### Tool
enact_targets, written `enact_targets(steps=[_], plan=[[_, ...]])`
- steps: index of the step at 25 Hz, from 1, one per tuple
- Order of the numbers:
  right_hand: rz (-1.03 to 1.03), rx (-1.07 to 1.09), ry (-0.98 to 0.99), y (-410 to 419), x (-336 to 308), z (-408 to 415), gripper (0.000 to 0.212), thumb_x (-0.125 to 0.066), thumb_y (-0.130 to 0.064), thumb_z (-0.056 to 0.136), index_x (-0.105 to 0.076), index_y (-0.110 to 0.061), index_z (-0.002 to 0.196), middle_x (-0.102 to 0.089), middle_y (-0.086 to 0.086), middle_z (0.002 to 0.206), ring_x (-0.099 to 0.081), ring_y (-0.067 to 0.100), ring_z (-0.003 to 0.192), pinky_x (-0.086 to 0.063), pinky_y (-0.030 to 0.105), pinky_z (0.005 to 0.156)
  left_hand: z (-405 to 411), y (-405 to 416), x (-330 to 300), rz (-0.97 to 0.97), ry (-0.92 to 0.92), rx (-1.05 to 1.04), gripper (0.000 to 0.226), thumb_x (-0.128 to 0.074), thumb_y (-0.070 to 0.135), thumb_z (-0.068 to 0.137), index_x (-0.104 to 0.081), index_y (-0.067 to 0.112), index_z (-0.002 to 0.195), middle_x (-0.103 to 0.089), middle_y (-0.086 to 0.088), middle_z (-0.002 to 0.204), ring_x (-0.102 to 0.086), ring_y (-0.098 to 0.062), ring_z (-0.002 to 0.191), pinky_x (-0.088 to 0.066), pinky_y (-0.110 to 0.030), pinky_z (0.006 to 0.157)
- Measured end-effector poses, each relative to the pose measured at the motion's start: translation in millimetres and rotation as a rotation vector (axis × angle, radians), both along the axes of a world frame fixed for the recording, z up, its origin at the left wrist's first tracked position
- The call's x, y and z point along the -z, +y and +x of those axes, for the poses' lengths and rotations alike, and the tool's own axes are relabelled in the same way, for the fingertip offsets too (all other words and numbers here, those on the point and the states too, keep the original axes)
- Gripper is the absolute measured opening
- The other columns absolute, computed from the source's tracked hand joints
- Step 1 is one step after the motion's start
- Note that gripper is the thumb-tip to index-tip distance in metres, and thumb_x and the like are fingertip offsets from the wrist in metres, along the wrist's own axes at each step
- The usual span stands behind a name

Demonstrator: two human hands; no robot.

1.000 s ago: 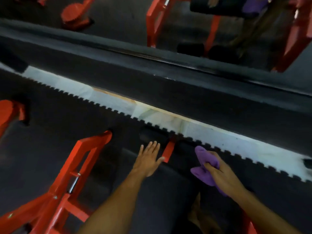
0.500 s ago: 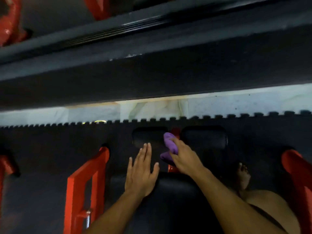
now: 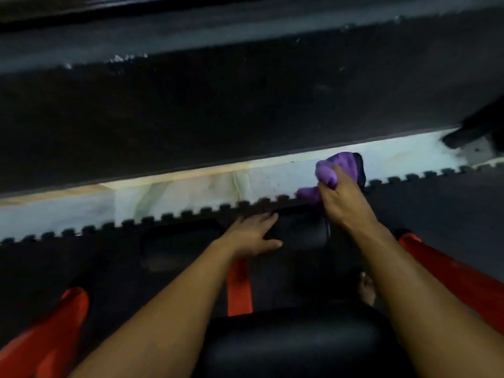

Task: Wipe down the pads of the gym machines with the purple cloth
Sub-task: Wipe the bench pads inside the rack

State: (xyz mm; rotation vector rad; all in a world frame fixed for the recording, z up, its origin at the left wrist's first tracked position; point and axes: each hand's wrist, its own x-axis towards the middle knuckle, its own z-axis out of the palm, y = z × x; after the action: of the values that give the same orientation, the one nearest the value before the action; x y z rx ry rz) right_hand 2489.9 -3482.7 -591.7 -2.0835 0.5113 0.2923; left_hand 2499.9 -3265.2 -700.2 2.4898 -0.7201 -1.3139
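Since 0.5 s ago the right hand (image 3: 342, 199) has swung out to the right with the purple cloth (image 3: 331, 170) and now sits past the right black pad (image 3: 300, 231), up by the far end of a dark upright piece; the left hand (image 3: 252, 236) has slid forward from the near seat pad (image 3: 286, 347) to the gap between the 2 small pads.

Right hand: fingers curled round the cloth, bunched in the fist, part of it sticking out above and to the left of the knuckles. Left hand: fingers straight, spread, resting flat on the edge of the right pad, holding nothing. Left black pad (image 3: 178, 242) sits just beside it, untouched.

Frame is motion-blurred, so I cannot tell whether the cloth is actually touching a surface.

Risks, as I judge them:
- Cloth is balled up, so little of it meets the pad. Wipe would leave streaks or miss the edges.
- Loose tail of cloth could snag on the red frame (image 3: 240, 289) or the upright piece.
- Left pad and seat pad may get skipped if the sweep stays on the right side.
- Left hand leans on the pad being cleaned, so its patch goes unwiped unless it lifts.
- Bare foot (image 3: 366, 290) is close to the red leg (image 3: 447, 271); a stubbed toe is possible when shifting.
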Motion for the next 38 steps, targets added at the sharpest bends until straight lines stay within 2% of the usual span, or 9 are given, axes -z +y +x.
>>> enact_targets(steps=[5,10,12,16,21,26,30,34,38], plan=[[-0.427,-0.645,0.382,6.1,84.3,17.8,0.057,-0.047,-0.052,0.092,-0.034,-0.039,0.146,-0.028,0.006,0.159,-0.027,0.037,0.145,-0.028,0.066,0.111,0.2,36.9,31.1,0.03,0.037,-0.213,0.106,-0.069,0.063,0.088,-0.006,0.028,0.166,-0.01,-0.003,0.173,-0.016,-0.024,0.158,-0.02,-0.036,0.127],[-0.426,-1.042,0.232,55.6,94.2,6.1,0.063,-0.034,-0.065,0.086,-0.038,-0.047,0.146,-0.036,-0.004,0.154,-0.031,0.032,0.134,-0.029,0.056,0.103,-5.0,26.8,38.6,0.064,-0.053,-0.24,0.06,-0.068,0.06,0.09,-0.052,0.037,0.143,-0.056,-0.004,0.149,-0.055,-0.028,0.132,-0.044,-0.035,0.102],[-0.571,-1.075,0.165,57.5,95.1,8.5,0.069,-0.028,-0.073,0.078,-0.046,-0.047,0.139,-0.042,-0.003,0.144,-0.036,0.031,0.128,-0.029,0.051,0.098,-4.9,28.1,36.8,0.029,-0.04,-0.254,0.05,-0.07,0.057,0.089,-0.057,0.041,0.135,-0.062,-0.002,0.141,-0.059,-0.028,0.125,-0.045,-0.035,0.097],[-0.747,-0.736,0.412,10.3,101.8,25.7,0.054,-0.047,-0.071,0.086,-0.056,-0.036,0.127,-0.052,0.007,0.137,-0.038,0.035,0.135,-0.017,0.06,0.114,-3.6,24.4,33.5,0.083,-0.027,-0.232,0.09,-0.067,0.059,0.092,-0.023,0.025,0.163,-0.03,-0.01,0.167,-0.032,-0.031,0.15,-0.03,-0.036,0.12],[-0.178,-0.221,0.454,-17.6,71.9,47.6,0.046,-0.038,-0.052,0.092,-0.066,-0.016,0.1,-0.066,0.013,0.107,-0.06,0.026,0.093,-0.047,0.041,0.089,5.5,26.5,36.0,0.088,0.078,-0.27,0.103,-0.069,0.062,0.089,-0.009,0.027,0.166,-0.022,-0.009,0.17,-0.027,-0.033,0.153,-0.028,-0.042,0.123],[0.537,0.382,0.196,-14.6,39.5,63.6,0.034,-0.046,-0.025,0.088,-0.071,-0.019,0.066,-0.067,0.0,0.064,-0.063,0.016,0.064,-0.045,0.027,0.06,25.6,12.5,3.3,-0.213,0.027,-0.544,0.092,-0.064,0.055,0.096,-0.012,0.026,0.166,-0.021,-0.004,0.171,-0.023,-0.021,0.156,-0.024,-0.036,0.125],[0.8,0.268,0.218,-13.6,31.6,60.7,0.032,-0.042,-0.013,0.082,-0.069,-0.015,0.065,-0.064,0.006,0.07,-0.064,0.017,0.064,-0.049,0.027,0.062,56.9,7.3,-44.1,-0.627,-0.433,-0.697,0.075,-0.057,0.041,0.101,-0.022,0.021,0.164,-0.026,0.005,0.168,-0.024,-0.012,0.155,-0.019,-0.028,0.126],[0.958,0.213,0.358,-10.7,39.1,57.8,0.026,-0.057,-0.02,0.057,-0.051,-0.012,0.081,-0.05,0.009,0.079,-0.054,0.022,0.072,-0.045,0.033,0.069,65.5,12.8,-56.7,-0.529,-0.297,-0.498,0.049,-0.064,0.041,0.1,-0.052,0.028,0.146,-0.063,0.01,0.132,-0.055,-0.009,0.123,-0.042,-0.03,0.109],[0.871,-0.049,0.444,-11.1,34.3,53.8,0.03,-0.066,-0.026,0.082,-0.066,-0.015,0.109,-0.074,0.009,0.103,-0.071,0.026,0.094,-0.059,0.034,0.078,64.8,19.2,-50.4,-0.615,-0.205,-0.649,0.013,-0.057,0.034,0.106,-0.065,0.023,0.104,-0.068,0.008,0.094,-0.061,-0.004,0.087,-0.046,-0.02,0.074]])
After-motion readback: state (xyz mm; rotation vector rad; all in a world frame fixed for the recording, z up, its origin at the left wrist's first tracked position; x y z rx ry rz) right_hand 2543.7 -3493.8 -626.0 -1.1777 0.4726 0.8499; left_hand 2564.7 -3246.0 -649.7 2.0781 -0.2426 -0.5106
